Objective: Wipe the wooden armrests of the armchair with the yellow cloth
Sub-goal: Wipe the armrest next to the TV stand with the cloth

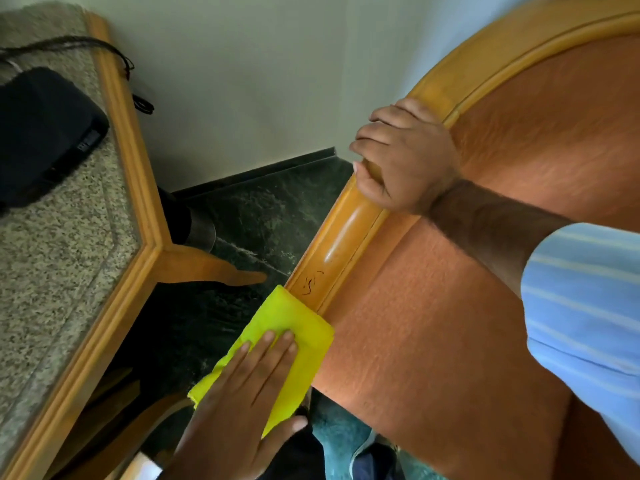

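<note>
Fingers [273, 344] flat on yellow cloth [294, 341] — armrest [343, 237] runs diagonally up-right

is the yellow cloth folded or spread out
Folded: the yellow cloth shows layered edges, pressed flat on the wooden armrest under the left hand.

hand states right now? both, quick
Left hand: open, fingers flat, pressing the folded yellow cloth onto the curved wooden armrest.
Right hand: closed, gripping the same armrest farther up.
</note>
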`<state>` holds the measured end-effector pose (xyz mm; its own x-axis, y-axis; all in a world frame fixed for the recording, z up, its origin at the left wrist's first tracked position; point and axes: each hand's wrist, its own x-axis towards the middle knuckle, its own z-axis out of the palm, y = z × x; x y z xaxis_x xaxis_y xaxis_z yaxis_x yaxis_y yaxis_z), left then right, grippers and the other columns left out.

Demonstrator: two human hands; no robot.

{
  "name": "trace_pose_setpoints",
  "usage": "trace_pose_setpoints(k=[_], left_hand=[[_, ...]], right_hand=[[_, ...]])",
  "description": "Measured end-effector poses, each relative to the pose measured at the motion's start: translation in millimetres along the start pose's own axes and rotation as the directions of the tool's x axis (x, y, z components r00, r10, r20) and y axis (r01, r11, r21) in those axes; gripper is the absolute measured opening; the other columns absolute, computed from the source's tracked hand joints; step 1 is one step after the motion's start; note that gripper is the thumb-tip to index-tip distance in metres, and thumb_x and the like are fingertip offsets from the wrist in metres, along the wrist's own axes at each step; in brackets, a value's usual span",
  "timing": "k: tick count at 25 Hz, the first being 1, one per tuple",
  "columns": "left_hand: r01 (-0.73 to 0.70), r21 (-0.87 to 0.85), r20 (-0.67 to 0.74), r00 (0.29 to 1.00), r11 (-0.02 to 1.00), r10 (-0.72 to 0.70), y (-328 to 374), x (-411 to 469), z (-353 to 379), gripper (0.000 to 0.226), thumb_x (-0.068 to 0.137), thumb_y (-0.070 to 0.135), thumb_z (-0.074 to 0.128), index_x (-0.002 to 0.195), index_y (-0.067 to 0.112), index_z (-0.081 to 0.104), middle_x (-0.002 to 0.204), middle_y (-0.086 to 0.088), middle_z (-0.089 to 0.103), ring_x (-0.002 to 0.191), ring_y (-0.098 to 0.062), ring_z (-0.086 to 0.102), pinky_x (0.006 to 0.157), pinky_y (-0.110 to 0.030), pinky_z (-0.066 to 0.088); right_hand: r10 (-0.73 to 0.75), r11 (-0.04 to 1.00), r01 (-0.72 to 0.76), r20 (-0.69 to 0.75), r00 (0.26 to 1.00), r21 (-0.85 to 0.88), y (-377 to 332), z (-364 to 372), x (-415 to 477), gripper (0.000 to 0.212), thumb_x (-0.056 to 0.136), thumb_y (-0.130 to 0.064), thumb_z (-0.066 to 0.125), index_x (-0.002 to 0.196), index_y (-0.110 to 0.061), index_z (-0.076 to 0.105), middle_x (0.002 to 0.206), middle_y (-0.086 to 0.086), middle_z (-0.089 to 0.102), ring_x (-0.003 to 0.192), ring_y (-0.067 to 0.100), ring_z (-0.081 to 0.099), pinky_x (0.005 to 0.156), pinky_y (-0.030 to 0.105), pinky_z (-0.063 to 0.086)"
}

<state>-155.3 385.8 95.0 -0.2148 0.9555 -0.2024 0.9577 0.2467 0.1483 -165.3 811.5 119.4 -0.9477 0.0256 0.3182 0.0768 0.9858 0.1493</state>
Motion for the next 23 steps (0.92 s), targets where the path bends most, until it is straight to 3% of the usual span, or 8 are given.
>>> trace_pose_setpoints(k=[4,7,11,14,17,20,23], left_hand=[[0.048,-0.063,-0.065,0.997,0.997,-0.052,-1.4,89.4,-10.3,0.078,0.104,0.058,0.039,0.162,0.01,0.021,0.172,-0.008,0.017,0.157,-0.029,0.026,0.123,-0.049,0.033],[0.168,-0.285,-0.097,0.974,0.944,-0.203,-4.3,159.3,-28.8,0.078,0.105,0.057,0.037,0.162,0.006,0.021,0.171,-0.012,0.021,0.159,-0.026,0.022,0.129,-0.04,0.025],[0.051,-0.139,-0.026,0.998,0.989,-0.055,-12.3,66.9,-7.8,0.076,0.107,0.06,0.026,0.163,0.01,0.018,0.174,-0.006,0.015,0.161,-0.025,0.014,0.125,-0.043,0.032],[0.008,-0.081,0.016,1.0,0.997,-0.007,-20.2,12.3,-8.4,0.075,0.106,0.062,0.03,0.162,0.012,0.026,0.173,-0.004,0.02,0.159,-0.028,0.023,0.115,-0.042,0.037],[0.011,0.027,0.008,1.0,1.0,-0.012,-14.0,59.9,-15.2,0.078,0.105,0.063,0.031,0.154,0.004,0.042,0.165,-0.015,0.038,0.152,-0.037,0.035,0.115,-0.049,0.046],[0.076,0.001,0.009,0.997,0.997,-0.076,-0.7,109.7,-25.1,0.08,0.102,0.064,0.035,0.154,0.003,0.041,0.165,-0.014,0.037,0.153,-0.037,0.033,0.116,-0.053,0.045],[0.04,-0.002,0.015,0.999,0.999,-0.04,-6.4,84.9,-22.1,0.079,0.103,0.064,0.034,0.154,0.005,0.043,0.164,-0.012,0.04,0.153,-0.034,0.035,0.116,-0.05,0.045]], right_hand=[[0.022,1.0,-0.022,0.0,1.0,0.013,-0.8,3.1,-2.2,0.047,0.1,-0.044,0.037,0.11,-0.016,0.073,0.11,0.002,0.076,0.116,0.029,0.063,0.112,0.047,0.041],[0.003,1.0,-0.003,0.006,1.0,0.008,-2.3,3.2,-1.0,0.046,0.099,-0.045,0.037,0.111,-0.017,0.073,0.111,0.001,0.075,0.117,0.029,0.063,0.112,0.046,0.041],[0.009,1.0,-0.01,0.053,0.999,0.027,0.3,-1.8,1.4,0.049,0.1,-0.046,0.035,0.115,-0.017,0.072,0.114,0.002,0.076,0.119,0.028,0.062,0.113,0.047,0.04],[0.013,1.0,-0.013,0.001,1.0,0.023,1.0,0.3,-0.3,0.047,0.1,-0.044,0.038,0.113,-0.015,0.073,0.111,0.003,0.076,0.116,0.028,0.063,0.111,0.047,0.043],[0.021,0.999,-0.02,-0.016,1.0,0.05,0.4,3.6,-2.9,0.046,0.1,-0.044,0.038,0.113,-0.015,0.072,0.11,0.003,0.076,0.115,0.029,0.063,0.111,0.047,0.042],[0.015,1.0,-0.015,-0.001,1.0,0.027,-0.5,4.8,-3.7,0.048,0.101,-0.046,0.036,0.115,-0.017,0.071,0.113,0.001,0.075,0.118,0.028,0.062,0.112,0.047,0.041],[0.005,1.0,-0.006,0.026,1.0,0.027,1.4,2.4,-0.8,0.048,0.1,-0.046,0.037,0.119,-0.017,0.07,0.116,0.002,0.075,0.12,0.029,0.062,0.113,0.048,0.041]])
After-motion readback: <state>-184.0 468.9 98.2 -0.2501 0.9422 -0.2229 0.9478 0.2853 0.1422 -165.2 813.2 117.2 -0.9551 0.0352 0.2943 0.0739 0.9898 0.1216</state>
